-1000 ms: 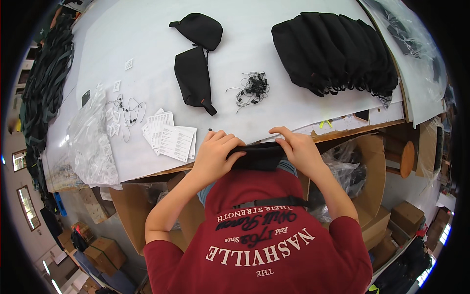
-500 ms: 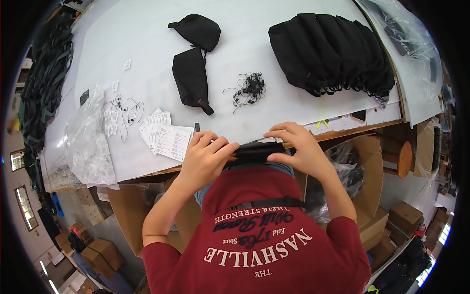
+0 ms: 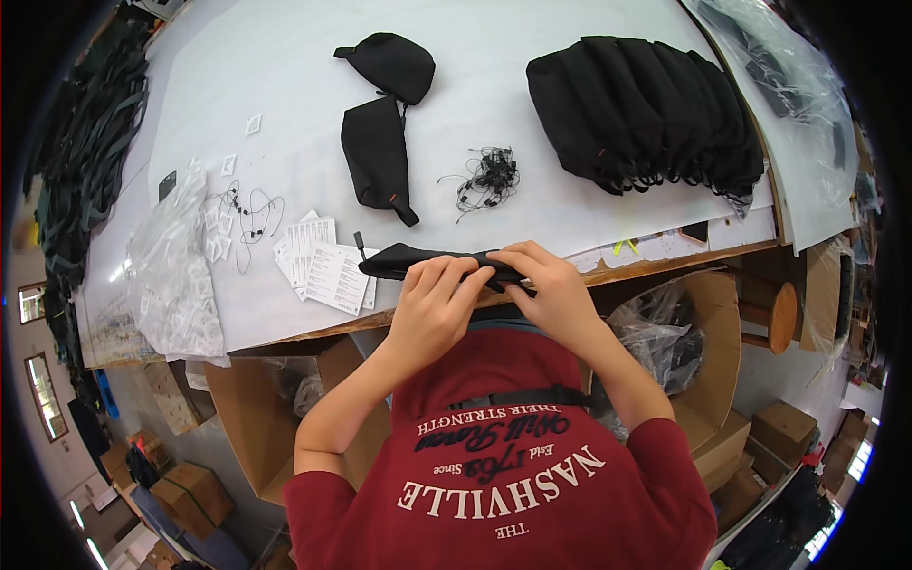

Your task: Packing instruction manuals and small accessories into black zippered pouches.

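Note:
A small black fabric pouch (image 3: pixel 391 259) is held at the table's front edge, its narrow end and a short strap pointing left. Closed over its near side is my left hand (image 3: pixel 437 302), fingers bent against the fabric. My right hand (image 3: pixel 541 285) pinches the pouch's right end between thumb and fingers; part of the pouch is hidden behind both hands. Just left of the pouch lie fanned white printed cards (image 3: pixel 332 274). Beyond it, a black pouch (image 3: pixel 375 157) and a second one (image 3: pixel 394 66) lie end to end. A tangle of black tag strings (image 3: pixel 489 179) sits to their right.
A row of stacked black pouches (image 3: pixel 646 114) stands at the far right. Clear plastic bags (image 3: pixel 176 271), small white packets (image 3: pixel 228 165) and loose strings (image 3: pixel 252 214) lie on the left. Dark straps (image 3: pixel 81 161) hang over the left edge. An open cardboard box (image 3: pixel 717 332) is below the table.
The pouch has come up from below the table edge to lie above it, and its left end now shows. Both hands have shifted with it, the right one moving left.

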`<state>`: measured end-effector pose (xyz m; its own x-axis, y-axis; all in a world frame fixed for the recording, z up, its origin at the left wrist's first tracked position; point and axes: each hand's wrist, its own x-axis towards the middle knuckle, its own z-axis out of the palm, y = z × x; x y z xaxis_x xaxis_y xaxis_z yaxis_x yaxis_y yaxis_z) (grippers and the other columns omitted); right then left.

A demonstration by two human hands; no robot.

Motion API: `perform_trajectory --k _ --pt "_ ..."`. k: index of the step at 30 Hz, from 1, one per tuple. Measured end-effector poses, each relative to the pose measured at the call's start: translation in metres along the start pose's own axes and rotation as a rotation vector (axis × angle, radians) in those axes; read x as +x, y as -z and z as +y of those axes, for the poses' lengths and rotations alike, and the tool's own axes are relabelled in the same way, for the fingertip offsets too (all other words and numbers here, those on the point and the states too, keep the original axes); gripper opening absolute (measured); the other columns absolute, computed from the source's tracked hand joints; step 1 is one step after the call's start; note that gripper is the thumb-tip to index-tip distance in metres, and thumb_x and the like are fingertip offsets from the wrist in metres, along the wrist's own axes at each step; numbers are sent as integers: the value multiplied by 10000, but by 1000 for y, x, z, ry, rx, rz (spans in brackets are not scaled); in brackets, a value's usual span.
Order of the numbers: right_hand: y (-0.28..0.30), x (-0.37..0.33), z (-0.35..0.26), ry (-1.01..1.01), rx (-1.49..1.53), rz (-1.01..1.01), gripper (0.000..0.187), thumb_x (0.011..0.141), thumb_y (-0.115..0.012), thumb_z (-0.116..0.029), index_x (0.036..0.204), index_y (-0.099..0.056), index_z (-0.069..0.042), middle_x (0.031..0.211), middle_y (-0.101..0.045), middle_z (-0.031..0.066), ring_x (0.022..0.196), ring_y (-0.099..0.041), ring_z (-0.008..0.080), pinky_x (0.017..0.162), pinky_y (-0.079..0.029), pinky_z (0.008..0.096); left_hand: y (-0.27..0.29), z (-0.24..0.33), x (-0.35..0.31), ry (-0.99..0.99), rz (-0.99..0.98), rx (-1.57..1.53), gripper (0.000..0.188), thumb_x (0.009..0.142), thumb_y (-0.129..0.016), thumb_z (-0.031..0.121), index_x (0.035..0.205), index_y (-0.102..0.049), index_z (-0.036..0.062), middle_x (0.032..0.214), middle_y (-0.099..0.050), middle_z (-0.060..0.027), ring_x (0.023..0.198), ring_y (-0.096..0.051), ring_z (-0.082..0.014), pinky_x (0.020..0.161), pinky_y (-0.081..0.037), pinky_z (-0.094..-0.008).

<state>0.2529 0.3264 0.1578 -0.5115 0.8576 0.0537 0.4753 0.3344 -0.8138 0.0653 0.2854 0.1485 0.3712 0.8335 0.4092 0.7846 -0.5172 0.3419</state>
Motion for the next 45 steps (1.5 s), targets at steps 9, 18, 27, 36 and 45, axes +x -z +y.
perform_trajectory --k 9,18,27,36,45 --pt "-3 -7 3 -55 87 2 373 754 -632 -7 1125 -600 -16 1042 -610 129 939 -613 290 811 -490 338 -5 2 6 75 -13 -250 222 771 -619 16 992 -623 39 947 -594 -60 903 -543 -252 774 -393 -363" --pt "-15 -13 3 -77 189 36 356 810 -605 -41 1165 -582 -21 1082 -588 122 947 -614 279 810 -490 323 -12 8 -1 124 27 -269 216 764 -627 9 980 -618 28 947 -597 -75 884 -543 -264 770 -400 -375" --pt "-19 -15 9 -232 567 -5 331 869 -571 -41 1197 -569 3 1073 -589 100 951 -604 184 825 -471 272 -12 1 1 226 185 -198 265 735 -717 106 976 -618 62 1052 -576 -70 1033 -515 -263 894 -354 -385" --pt "-18 -15 -8 -131 640 -166 350 884 -562 -41 1232 -551 1 1158 -542 70 991 -536 108 813 -427 218 -3 -20 -12 1097 492 -2066 483 853 -659 126 1271 -439 32 1162 -558 -124 1082 -553 -238 939 -458 -363" --pt "3 10 2 -127 710 -410 358 952 -507 -184 1273 -537 -29 1179 -586 94 1095 -545 177 931 -421 300 -4 -14 -33 1184 448 -1803 417 813 -688 131 1170 -522 -9 1010 -632 -95 845 -644 -173 752 -544 -290"
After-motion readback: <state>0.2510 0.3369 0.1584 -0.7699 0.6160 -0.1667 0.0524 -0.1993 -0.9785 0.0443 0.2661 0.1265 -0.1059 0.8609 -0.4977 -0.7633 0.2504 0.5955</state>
